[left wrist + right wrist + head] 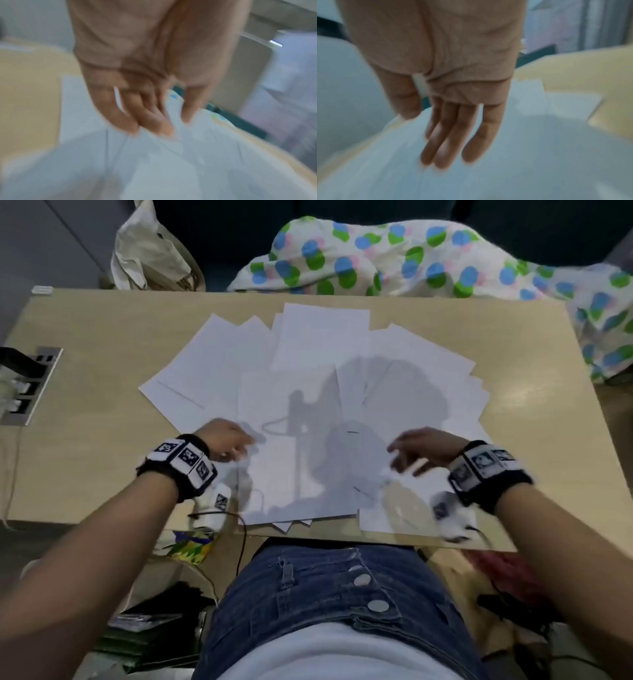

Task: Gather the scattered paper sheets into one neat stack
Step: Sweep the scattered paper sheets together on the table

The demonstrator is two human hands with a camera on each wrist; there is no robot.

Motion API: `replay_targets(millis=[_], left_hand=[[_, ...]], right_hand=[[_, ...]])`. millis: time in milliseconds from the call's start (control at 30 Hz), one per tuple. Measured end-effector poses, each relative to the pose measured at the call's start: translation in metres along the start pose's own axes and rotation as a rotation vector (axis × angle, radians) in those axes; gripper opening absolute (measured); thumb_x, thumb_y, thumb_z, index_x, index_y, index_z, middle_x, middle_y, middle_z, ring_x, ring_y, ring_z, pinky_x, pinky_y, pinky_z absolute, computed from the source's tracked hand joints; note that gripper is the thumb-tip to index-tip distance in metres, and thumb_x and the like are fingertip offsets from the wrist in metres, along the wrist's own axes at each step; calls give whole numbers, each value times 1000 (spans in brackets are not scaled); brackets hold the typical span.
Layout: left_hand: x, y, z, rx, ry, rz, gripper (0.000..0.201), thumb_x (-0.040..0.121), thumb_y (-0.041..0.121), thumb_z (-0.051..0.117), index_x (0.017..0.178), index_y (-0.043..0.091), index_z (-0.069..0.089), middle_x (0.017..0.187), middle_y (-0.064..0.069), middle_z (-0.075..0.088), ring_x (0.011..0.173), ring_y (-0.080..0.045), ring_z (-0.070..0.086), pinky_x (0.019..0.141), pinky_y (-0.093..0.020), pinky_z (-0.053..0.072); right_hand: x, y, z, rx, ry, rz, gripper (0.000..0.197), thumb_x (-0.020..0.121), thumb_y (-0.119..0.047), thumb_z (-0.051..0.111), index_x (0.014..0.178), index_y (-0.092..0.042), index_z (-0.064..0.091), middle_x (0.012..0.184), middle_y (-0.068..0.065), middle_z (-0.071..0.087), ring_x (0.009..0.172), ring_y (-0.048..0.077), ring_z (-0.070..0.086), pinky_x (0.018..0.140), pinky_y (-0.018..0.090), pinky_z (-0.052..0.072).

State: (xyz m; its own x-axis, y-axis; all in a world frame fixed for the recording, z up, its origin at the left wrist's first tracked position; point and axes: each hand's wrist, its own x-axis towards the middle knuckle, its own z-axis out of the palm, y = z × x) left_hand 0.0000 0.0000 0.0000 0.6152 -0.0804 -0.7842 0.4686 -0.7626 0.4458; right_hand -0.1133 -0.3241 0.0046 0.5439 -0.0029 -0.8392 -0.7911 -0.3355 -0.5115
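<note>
Across the middle of the wooden counter (85, 405) the white paper sheets (308, 354) lie fanned and overlapping, some poking over the near edge. Left hand (227, 441) sits at the spread's left side, fingers (154, 121) loosely extended down to the paper, its grip closed around nothing. Right hand (423, 448) hovers over the right side, fingers (447, 135) straight and together, grip slack, nothing held. A dotted cloth (411, 258) lies beyond the counter.

Dim, soft indoor light; both wrist views smeared with motion blur (head view curved at edges).
</note>
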Motion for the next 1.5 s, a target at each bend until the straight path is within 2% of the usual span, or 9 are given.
replay_targets(millis=[200,333,433,600,900,1100,1233,1367,1500], left_hand=[[26,-1,32,25,264,-136,53,83,23,69,127,0,54,135,-18,55,125,-30,53,103,-34,41],[27,-2,41,141,313,-124,35,89,13,55,119,-5,58,126,-20,61,117,-34,58,89,-30,46],[23,-6,48,165,284,-44,29,84,6,54,111,1,61,114,-18,64,107,-35,61,86,-34,50],[22,-3,34,200,233,38,28,74,0,58,59,14,39,65,-3,46,59,-21,45,49,-23,30],[80,68,1,77,258,242,35,79,13,65,114,6,62,107,-9,67,97,-27,62,76,-25,44],[126,98,3,144,334,193,21,78,18,64,72,-2,57,129,-30,51,115,-43,56,93,-43,49],[139,103,6,-52,291,205,46,68,22,69,109,8,54,126,-16,51,97,-36,62,80,-33,48],[136,101,13,-259,276,184,72,79,10,66,139,13,26,134,-12,48,116,-31,55,91,-32,44],[126,91,18,-28,301,132,54,86,8,58,136,0,41,138,-16,50,125,-33,51,100,-33,42]], right_hand=[[63,-32,62,74,128,46,16,90,-14,59,90,-9,44,64,8,45,50,18,44,47,22,36],[89,-34,84,-5,231,21,42,78,-11,69,113,-2,48,91,14,60,56,18,50,41,22,40],[91,-33,83,-85,334,50,56,77,-10,66,130,-3,46,117,15,63,91,28,64,63,24,47],[74,-43,62,-318,334,-18,13,77,-10,64,74,-10,52,76,3,54,76,23,53,45,20,32],[96,-82,16,-124,572,-56,26,80,-9,58,104,2,63,93,14,60,86,29,58,73,33,50],[129,-95,15,-83,667,-10,18,83,-9,55,96,2,60,99,17,63,82,31,58,68,31,47],[141,-90,17,10,714,35,45,81,-3,57,123,0,42,128,20,46,105,39,56,74,36,49],[139,-88,17,24,608,-21,54,81,-2,57,131,-2,33,122,19,54,98,35,57,71,34,47],[125,-73,3,-41,690,64,48,83,-14,56,128,-4,43,129,17,50,109,34,53,84,36,46]])
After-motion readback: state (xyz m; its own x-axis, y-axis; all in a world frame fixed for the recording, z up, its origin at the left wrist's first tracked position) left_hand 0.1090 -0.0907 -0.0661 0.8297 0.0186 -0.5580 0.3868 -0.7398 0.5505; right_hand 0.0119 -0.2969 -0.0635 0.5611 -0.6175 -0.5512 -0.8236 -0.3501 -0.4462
